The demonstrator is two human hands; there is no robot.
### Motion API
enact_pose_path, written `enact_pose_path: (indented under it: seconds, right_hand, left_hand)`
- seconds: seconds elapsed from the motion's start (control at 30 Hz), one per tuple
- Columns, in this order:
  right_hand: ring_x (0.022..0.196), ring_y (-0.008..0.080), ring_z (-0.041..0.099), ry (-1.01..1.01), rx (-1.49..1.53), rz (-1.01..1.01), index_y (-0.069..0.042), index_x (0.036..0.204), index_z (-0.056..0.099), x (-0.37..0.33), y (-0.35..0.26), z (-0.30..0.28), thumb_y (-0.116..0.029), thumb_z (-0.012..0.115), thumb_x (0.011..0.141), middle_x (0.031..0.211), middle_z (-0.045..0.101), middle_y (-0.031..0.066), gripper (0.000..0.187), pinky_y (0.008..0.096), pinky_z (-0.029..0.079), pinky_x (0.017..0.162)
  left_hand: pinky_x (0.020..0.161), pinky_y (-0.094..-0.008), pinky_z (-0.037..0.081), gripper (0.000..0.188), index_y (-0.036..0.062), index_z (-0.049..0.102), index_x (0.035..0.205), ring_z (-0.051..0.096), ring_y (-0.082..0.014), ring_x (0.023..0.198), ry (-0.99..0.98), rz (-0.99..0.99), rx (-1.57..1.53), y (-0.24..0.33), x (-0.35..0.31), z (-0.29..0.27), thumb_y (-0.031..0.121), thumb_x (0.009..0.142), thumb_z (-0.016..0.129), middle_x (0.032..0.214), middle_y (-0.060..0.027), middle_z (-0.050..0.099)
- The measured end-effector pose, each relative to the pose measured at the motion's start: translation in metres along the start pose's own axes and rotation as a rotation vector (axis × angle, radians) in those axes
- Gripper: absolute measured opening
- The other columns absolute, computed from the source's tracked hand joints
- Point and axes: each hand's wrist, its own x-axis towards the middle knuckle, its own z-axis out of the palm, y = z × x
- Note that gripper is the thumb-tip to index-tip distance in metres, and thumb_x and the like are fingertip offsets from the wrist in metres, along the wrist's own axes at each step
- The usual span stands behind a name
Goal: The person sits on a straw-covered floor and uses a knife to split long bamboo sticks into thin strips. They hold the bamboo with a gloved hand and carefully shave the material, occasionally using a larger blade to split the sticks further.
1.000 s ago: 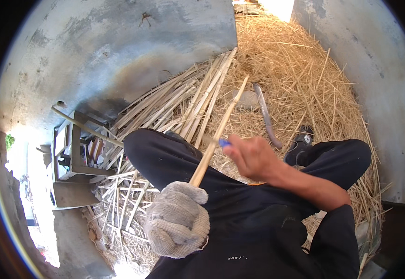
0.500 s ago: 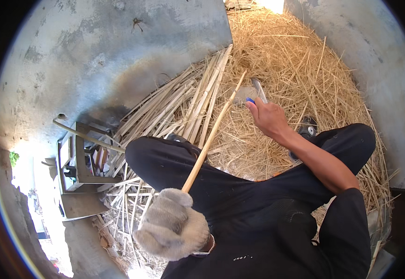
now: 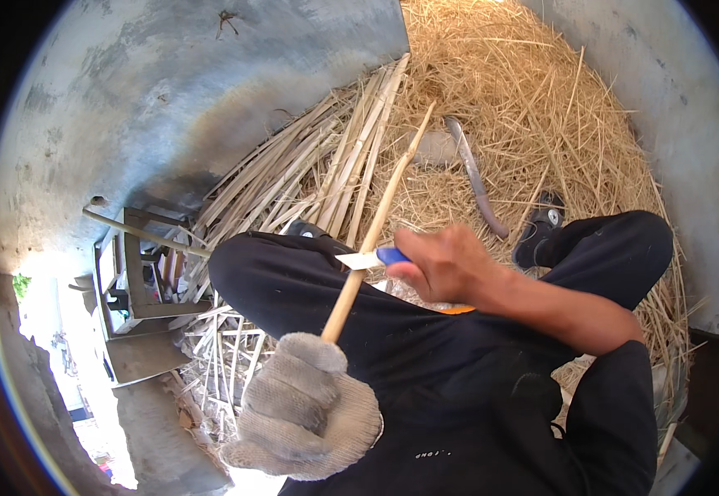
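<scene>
Your gloved left hand point(image 3: 306, 409) is fisted around the lower end of a long pale bamboo stick point(image 3: 373, 234), which slants up over your lap. Your bare right hand point(image 3: 446, 264) is closed on a small blue-handled knife point(image 3: 372, 259), its blade touching the stick about midway. The stick looks smooth already, so the shaving seems well along. A bundle of split bamboo strips point(image 3: 326, 165) lies to the left on the straw-covered floor point(image 3: 541, 107). A curved dark sickle point(image 3: 475, 178) lies just beyond the stick's tip; concrete walls close both sides.

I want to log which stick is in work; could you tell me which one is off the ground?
The stick gripped by the gloved left hand; the others lie piled on straw.
</scene>
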Motion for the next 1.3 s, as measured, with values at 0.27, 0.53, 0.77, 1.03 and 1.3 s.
enact_pose_path:
  seconds: [0.27, 0.53, 0.77, 1.03, 1.3]
  right_hand:
    - [0.045, 0.0351, 0.057, 0.151, -0.214, 0.163, -0.004, 0.084, 0.056, 0.023, 0.071, -0.016, -0.039, 0.048, 0.102, 0.052, 0.054, 0.0145, 0.04, 0.0451, 0.044, 0.044]
    - [0.046, 0.0367, 0.058, -0.011, 0.106, -0.05, -0.006, 0.083, 0.055, -0.003, -0.01, -0.012, -0.042, 0.053, 0.099, 0.05, 0.053, 0.0154, 0.04, 0.0473, 0.044, 0.045]
    - [0.041, 0.03, 0.056, 0.106, -0.327, 0.181, -0.006, 0.085, 0.055, 0.02, 0.092, 0.006, -0.042, 0.044, 0.104, 0.05, 0.053, 0.0112, 0.042, 0.0443, 0.042, 0.042]
    - [0.037, 0.0261, 0.049, 0.134, 0.106, -0.109, -0.005, 0.083, 0.054, 0.002, 0.011, -0.016, -0.036, 0.045, 0.104, 0.047, 0.047, 0.0106, 0.038, 0.0415, 0.039, 0.039]
    - [0.041, 0.0321, 0.053, 0.094, 0.059, 0.052, -0.005, 0.085, 0.052, 0.01, 0.044, 0.003, -0.039, 0.048, 0.102, 0.05, 0.049, 0.0121, 0.038, 0.0442, 0.04, 0.042]
  left_hand:
    - [0.048, -0.0317, 0.03, 0.045, 0.0161, 0.039, 0.062, 0.023, -0.0142, 0.046, 0.171, 0.011, 0.089, -0.004, 0.011, 0.017, 0.034, 0.104, 0.041, 0.054, 0.0007, 0.026]
    - [0.048, -0.0303, 0.028, 0.052, 0.0179, 0.037, 0.058, 0.021, -0.0137, 0.045, 0.172, -0.057, 0.016, -0.006, 0.002, 0.021, 0.039, 0.106, 0.037, 0.053, 0.0015, 0.025]
    - [0.048, -0.0298, 0.028, 0.055, 0.0176, 0.038, 0.057, 0.021, -0.0128, 0.046, 0.123, -0.059, -0.076, 0.002, 0.0, 0.037, 0.04, 0.107, 0.033, 0.053, 0.0024, 0.026]
    - [0.05, -0.0299, 0.033, 0.055, 0.0172, 0.037, 0.057, 0.022, -0.0129, 0.047, -0.042, -0.068, -0.108, -0.003, 0.002, 0.026, 0.039, 0.107, 0.033, 0.054, 0.002, 0.025]
    - [0.052, -0.0309, 0.038, 0.054, 0.0166, 0.036, 0.059, 0.023, -0.0132, 0.049, 0.062, -0.06, -0.077, -0.001, 0.003, 0.034, 0.039, 0.107, 0.034, 0.056, 0.0013, 0.025]
